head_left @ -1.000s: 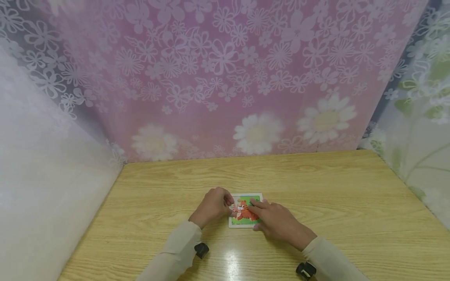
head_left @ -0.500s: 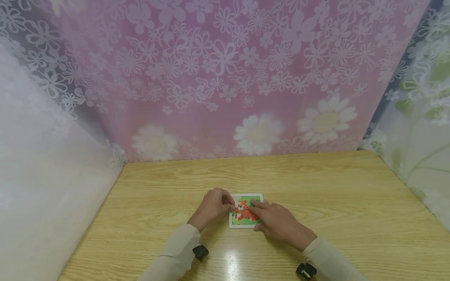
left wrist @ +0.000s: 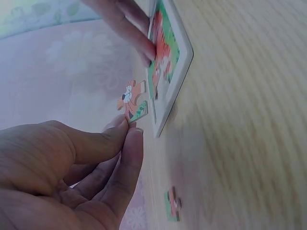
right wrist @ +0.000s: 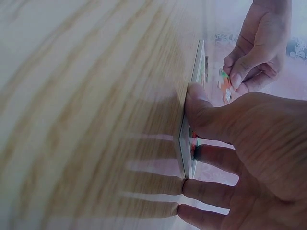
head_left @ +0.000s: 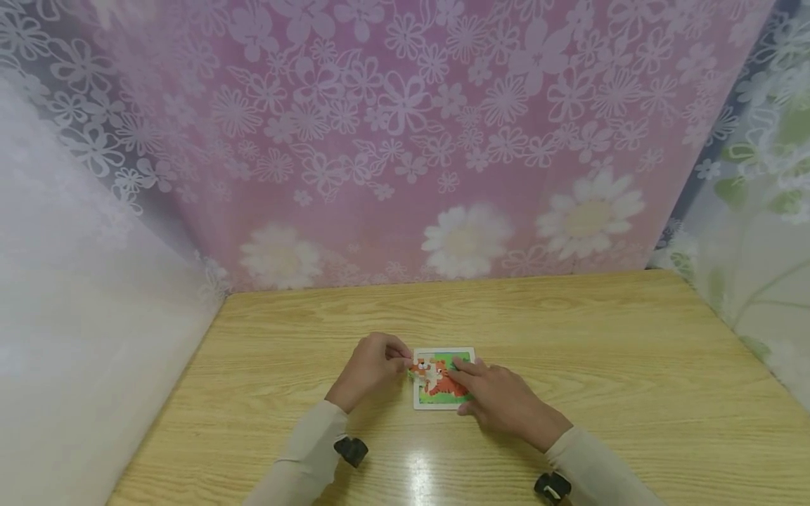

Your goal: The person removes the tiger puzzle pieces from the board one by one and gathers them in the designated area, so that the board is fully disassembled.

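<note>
My left hand (head_left: pixel 370 369) pinches a jigsaw piece (left wrist: pixel 132 98) between thumb and fingertips; it carries part of an orange tiger's face. The piece is raised above the left side of a small white-framed jigsaw puzzle (head_left: pixel 443 407), whose picture shows an orange tiger on green. A pale gap shows in the picture's upper left. My right hand (head_left: pixel 500 397) lies over the puzzle's right side, fingers fairly straight. Its thumb touches the frame's near edge, one fingertip presses on the picture, and other fingertips rest at the right edge, as the right wrist view shows.
Another jigsaw piece (left wrist: pixel 172 205) lies on the wooden table (head_left: pixel 607 337), near the left hand in the left wrist view. Behind the table hangs a pink flowered curtain (head_left: pixel 380 140), with pale cloth (head_left: pixel 82 316) along the left side.
My left hand has drawn the tiger-face piece up and to the left, out of the picture and over the frame's left edge. My right hand has stayed in place.
</note>
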### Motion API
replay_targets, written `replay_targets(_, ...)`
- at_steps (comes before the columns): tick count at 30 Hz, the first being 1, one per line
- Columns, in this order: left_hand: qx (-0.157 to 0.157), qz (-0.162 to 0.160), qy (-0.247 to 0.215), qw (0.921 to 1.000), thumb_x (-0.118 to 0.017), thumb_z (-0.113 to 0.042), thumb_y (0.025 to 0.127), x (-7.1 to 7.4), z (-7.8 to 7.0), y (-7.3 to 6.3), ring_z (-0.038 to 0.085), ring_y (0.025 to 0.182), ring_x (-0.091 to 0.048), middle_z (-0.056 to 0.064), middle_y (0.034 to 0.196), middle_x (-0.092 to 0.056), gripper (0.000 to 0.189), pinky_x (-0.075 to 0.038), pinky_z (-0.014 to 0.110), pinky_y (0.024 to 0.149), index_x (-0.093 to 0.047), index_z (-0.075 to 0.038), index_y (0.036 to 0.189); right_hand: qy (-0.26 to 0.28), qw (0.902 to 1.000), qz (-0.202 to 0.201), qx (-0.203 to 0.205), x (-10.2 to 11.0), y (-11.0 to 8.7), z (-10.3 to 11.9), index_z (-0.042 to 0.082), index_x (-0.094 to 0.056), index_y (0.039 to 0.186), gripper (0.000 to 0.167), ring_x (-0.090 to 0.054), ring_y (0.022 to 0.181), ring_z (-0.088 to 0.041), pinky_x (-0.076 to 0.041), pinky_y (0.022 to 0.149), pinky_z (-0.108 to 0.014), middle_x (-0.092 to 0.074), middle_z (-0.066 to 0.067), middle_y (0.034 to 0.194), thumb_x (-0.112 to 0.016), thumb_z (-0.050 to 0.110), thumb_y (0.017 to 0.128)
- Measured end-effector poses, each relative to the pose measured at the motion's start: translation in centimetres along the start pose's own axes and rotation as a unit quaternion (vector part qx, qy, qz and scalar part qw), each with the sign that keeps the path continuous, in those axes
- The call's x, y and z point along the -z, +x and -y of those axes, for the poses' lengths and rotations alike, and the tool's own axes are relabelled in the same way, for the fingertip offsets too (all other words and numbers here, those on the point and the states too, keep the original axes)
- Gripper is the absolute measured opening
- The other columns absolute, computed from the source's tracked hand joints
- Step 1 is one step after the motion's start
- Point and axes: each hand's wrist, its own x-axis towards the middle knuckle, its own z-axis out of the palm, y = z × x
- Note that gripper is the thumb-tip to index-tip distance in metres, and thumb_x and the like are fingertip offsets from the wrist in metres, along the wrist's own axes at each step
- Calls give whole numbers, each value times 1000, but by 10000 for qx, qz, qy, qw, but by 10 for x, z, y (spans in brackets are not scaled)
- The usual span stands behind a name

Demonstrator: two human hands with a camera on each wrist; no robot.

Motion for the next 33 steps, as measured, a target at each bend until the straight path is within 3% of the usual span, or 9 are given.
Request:
replay_targets(13, 276, -160, 361, 9988, -73, -8, 93, 27, 20, -10, 15, 73, -65, -1, 82, -70, 4, -52, 33, 66, -76, -8, 90, -70, 9999, -118, 90, -1, -1, -1, -1, -59, 138, 62, -58, 120, -51, -50, 94, -57, -53, -23, 145, -79, 29, 88)
replay_targets(21, 406, -287, 375, 9981, -74, -8, 93, 40, 31, -20, 20, 72, -66, 2, 80, -70, 4, -52, 34, 65, -76, -9, 89, -120, 9998, -129, 114, -3, -1, -3, -1, -59, 138, 62, -58, 120, -51, -50, 94, -56, -54, -23, 144, -79, 30, 88)
replay_targets(33, 682, -187, 317, 9970, -73, -7, 93, 47, 40, -27, 21, 66, -63, 3, 74, -68, 6, -48, 32, 59, -76, -10, 88, -91, 9997, -197, 148, -5, -1, -4, -1, -59, 138, 62, -57, 120, -51, -50, 94, -56, -53, -23, 145, -79, 31, 88)
